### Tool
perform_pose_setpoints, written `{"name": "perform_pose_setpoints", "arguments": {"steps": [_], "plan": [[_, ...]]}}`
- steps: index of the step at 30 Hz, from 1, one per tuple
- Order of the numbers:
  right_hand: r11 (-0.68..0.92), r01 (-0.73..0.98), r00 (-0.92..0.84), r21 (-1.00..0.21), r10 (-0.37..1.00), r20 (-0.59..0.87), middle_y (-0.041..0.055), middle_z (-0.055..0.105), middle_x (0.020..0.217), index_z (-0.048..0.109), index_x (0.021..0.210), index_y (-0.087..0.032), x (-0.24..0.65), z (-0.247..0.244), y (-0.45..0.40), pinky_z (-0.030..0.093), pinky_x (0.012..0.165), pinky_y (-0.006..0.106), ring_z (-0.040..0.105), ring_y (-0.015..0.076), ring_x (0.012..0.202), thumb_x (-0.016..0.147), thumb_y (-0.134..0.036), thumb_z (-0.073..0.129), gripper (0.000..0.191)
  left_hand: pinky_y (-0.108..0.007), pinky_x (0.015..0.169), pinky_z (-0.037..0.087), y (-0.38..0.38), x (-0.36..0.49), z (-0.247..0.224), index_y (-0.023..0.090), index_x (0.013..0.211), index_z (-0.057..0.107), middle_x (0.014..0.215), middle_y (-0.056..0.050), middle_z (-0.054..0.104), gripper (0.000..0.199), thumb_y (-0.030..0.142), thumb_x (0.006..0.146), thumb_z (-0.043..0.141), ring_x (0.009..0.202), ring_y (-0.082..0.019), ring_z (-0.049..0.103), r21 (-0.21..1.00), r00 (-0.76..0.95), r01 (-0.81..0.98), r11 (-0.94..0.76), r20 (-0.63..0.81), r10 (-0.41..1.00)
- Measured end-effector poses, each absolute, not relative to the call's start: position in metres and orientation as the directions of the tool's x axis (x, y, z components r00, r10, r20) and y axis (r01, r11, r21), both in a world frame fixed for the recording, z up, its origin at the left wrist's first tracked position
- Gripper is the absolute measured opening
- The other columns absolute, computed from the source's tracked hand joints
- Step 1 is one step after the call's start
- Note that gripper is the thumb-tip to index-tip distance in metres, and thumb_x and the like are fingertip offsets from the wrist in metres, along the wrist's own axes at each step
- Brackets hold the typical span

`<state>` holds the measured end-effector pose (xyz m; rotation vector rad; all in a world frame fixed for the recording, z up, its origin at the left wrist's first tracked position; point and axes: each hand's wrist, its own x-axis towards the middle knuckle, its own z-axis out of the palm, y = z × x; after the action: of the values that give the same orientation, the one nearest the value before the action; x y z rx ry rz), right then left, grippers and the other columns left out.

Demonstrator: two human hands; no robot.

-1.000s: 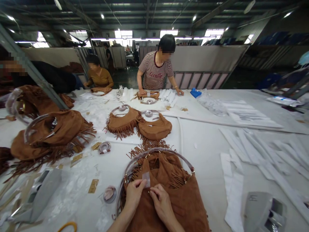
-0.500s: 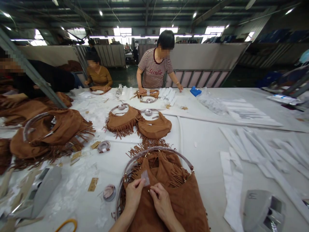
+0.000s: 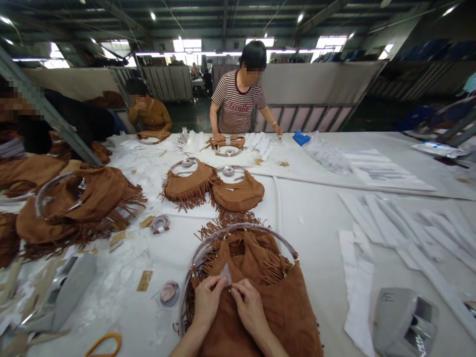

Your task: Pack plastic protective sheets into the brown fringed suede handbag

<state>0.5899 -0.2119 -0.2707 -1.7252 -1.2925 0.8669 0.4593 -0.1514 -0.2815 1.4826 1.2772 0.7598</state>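
A large brown suede bag (image 3: pixel 275 312) with fringes lies on the white table in front of me, its wrapped handle (image 3: pixel 238 227) arched toward the far side. Thumb and fingers of my left hand (image 3: pixel 208 300) pinch a small translucent piece of film (image 3: pixel 225 273) over the bag's upper part. Close beside it, my right hand (image 3: pixel 248 303) is closed at a small metal piece (image 3: pixel 229 289) on the bag; whatever is between its fingertips is too small to make out.
Two fringed bags (image 3: pixel 189 184) (image 3: pixel 240 192) lie beyond, and more bags (image 3: pixel 82 203) are heaped left. Tape dispensers (image 3: pixel 67 292) (image 3: pixel 405 320) stand on both sides. Yellow-handled scissors (image 3: pixel 106 343) lie front left, white strips (image 3: pixel 359 287) right. A person in stripes (image 3: pixel 240 101) works across the table.
My left hand has moved slightly closer to my right, and the film is now more folded. Across the table, a seated person has raised a hand to the face.
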Motion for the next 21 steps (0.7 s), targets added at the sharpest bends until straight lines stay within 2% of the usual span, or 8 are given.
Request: {"name": "perform_pose_setpoints", "arguments": {"steps": [6,9,13,17,21], "plan": [[-0.158,0.44,0.256,-0.884,0.966,-0.045,0.004,0.057,0.078,0.067,0.081,-0.02,0.591,-0.272,-0.213,0.04,0.074,0.028,0.055,0.0176,0.078,0.088,-0.029,0.044,0.026,-0.026,0.067,0.042,-0.147,0.456,-0.275,0.02,0.077,0.07,0.07,-0.001,0.064,0.024,0.04,0.078,0.056,0.067,-0.016,0.055,0.873,0.305,0.48,-0.081,-0.08,0.949],[-0.159,0.461,0.252,-0.873,0.967,-0.044,0.0042,0.057,0.077,0.067,0.082,-0.02,0.591,-0.27,-0.213,0.04,0.073,0.028,0.055,0.0179,0.077,0.088,-0.027,0.043,0.026,-0.025,0.066,0.04,-0.142,0.456,-0.27,0.02,0.075,0.07,0.07,-0.001,0.063,0.023,0.038,0.078,0.057,0.068,-0.016,0.054,0.881,0.375,0.455,-0.129,-0.059,0.925],[-0.164,0.476,0.262,-0.864,0.964,-0.039,0.0045,0.057,0.077,0.068,0.081,-0.02,0.59,-0.266,-0.214,0.04,0.072,0.029,0.055,0.0182,0.077,0.088,-0.028,0.043,0.027,-0.024,0.065,0.04,-0.136,0.454,-0.269,0.019,0.083,0.071,0.074,0.0,0.065,0.021,0.034,0.075,0.059,0.067,-0.014,0.053,0.921,0.446,0.386,-0.054,-0.135,0.885],[-0.154,0.47,0.271,-0.869,0.962,-0.024,0.0048,0.058,0.079,0.067,0.078,-0.02,0.59,-0.267,-0.215,0.04,0.073,0.029,0.056,0.0183,0.078,0.089,-0.029,0.043,0.027,-0.023,0.062,0.039,-0.131,0.45,-0.269,0.016,0.087,0.07,0.071,0.001,0.065,0.024,0.03,0.069,0.063,0.064,-0.014,0.053,0.906,0.492,0.422,0.021,-0.248,0.835],[-0.133,0.462,0.259,-0.877,0.966,-0.01,0.0044,0.059,0.079,0.068,0.085,-0.021,0.591,-0.268,-0.215,0.041,0.074,0.029,0.056,0.0182,0.078,0.089,-0.03,0.043,0.027,-0.024,0.066,0.04,-0.13,0.451,-0.269,0.016,0.074,0.069,0.072,0.0,0.066,0.02,0.033,0.073,0.058,0.07,-0.016,0.056,0.882,0.549,0.464,-0.078,-0.218,0.807]]}}
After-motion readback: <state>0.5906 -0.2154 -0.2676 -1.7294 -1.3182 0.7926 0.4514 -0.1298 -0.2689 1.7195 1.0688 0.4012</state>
